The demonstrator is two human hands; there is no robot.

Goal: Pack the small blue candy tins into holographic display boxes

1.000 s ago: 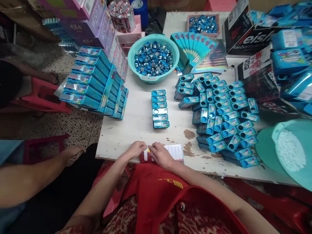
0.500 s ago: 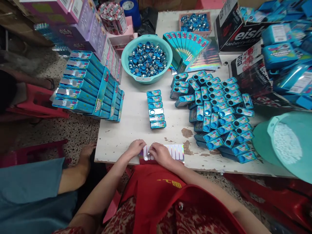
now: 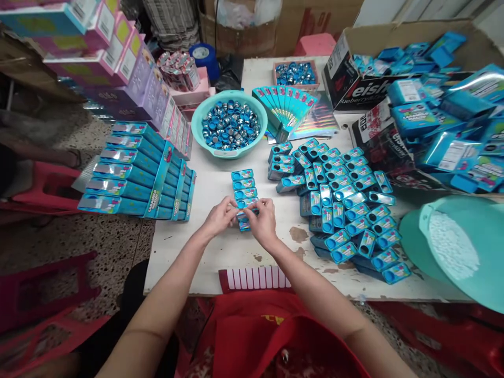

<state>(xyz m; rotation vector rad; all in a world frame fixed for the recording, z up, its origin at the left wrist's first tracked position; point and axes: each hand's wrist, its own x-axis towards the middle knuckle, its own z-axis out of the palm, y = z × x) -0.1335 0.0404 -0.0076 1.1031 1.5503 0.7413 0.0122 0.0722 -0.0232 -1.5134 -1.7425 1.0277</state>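
Observation:
A short column of small blue candy boxes [image 3: 244, 184] stands on the table in front of me. Over its near half, my left hand [image 3: 221, 216] and my right hand [image 3: 262, 218] meet from either side with fingertips pinched. Between them they hold a small sticker by its two ends, right at the box tops; fingers cover most of it. Nearer to me, at the table edge, lies a sheet of pale strip stickers [image 3: 252, 278], partly under my right forearm.
Several packed blue boxes [image 3: 129, 173] stand at left. Behind is a turquoise basin [image 3: 229, 153] of blue-and-silver caps. Many loose blue boxes [image 3: 342, 194] crowd the right, beside cartons [image 3: 360, 92] and a green tub [image 3: 423, 252] of white pellets.
Both hands have moved forward from the sticker sheet to the column of boxes, carrying a sticker. The camera view has tilted up, and the person's arm at left is out of view.

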